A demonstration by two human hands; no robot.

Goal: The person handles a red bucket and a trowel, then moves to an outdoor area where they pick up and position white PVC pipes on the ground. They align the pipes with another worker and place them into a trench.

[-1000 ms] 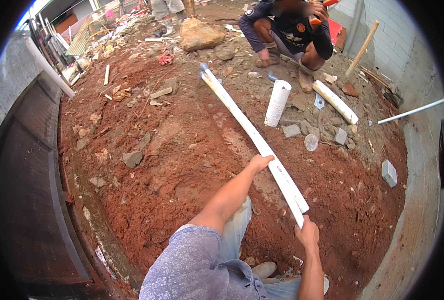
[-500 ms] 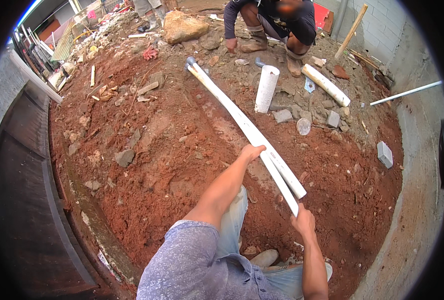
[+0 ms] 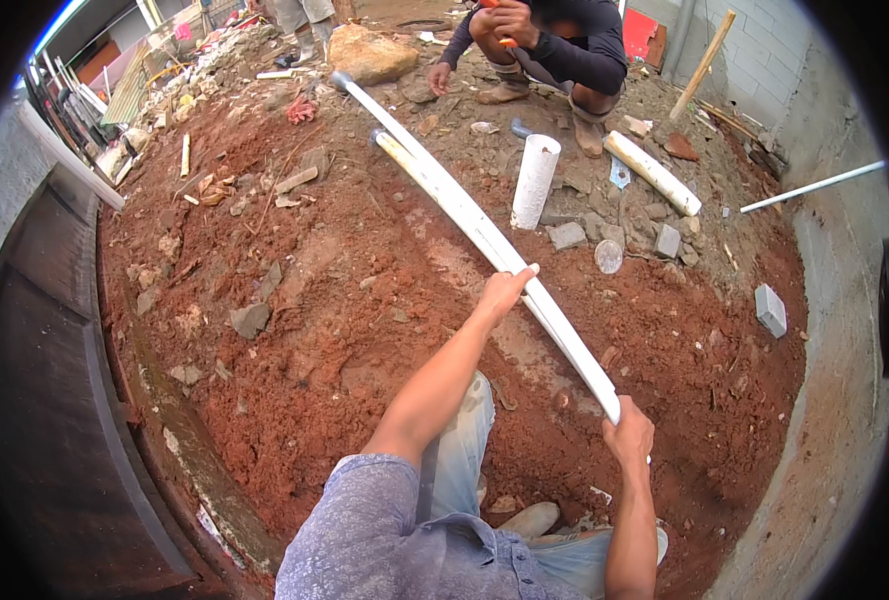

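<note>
My left hand (image 3: pixel 504 294) is closed around a long white plastic pipe (image 3: pixel 576 345) near its middle. Close to me, my right hand (image 3: pixel 629 432) grips the same pipe at its near end. A grey fitting (image 3: pixel 341 80) caps the pipe's far end, which reaches toward a large boulder. Beneath and alongside lies a second white pipe (image 3: pixel 404 163), with a dark grey piece at its far end. The held pipe hides much of it; whether the two touch I cannot tell.
Opposite crouches a person (image 3: pixel 584 70) in dark sleeves, holding up an orange tool. A short, thick white pipe (image 3: pixel 535 180) stands upright; another (image 3: pixel 652 172) lies behind it. Rubble and a grey block (image 3: pixel 770 309) dot the red soil. A concrete wall (image 3: pixel 849 330) borders the right.
The held pipe has shifted, its capped far end moving away and left from the other pipe's end. My right hand moved slightly right. The crouching person raised an orange tool.
</note>
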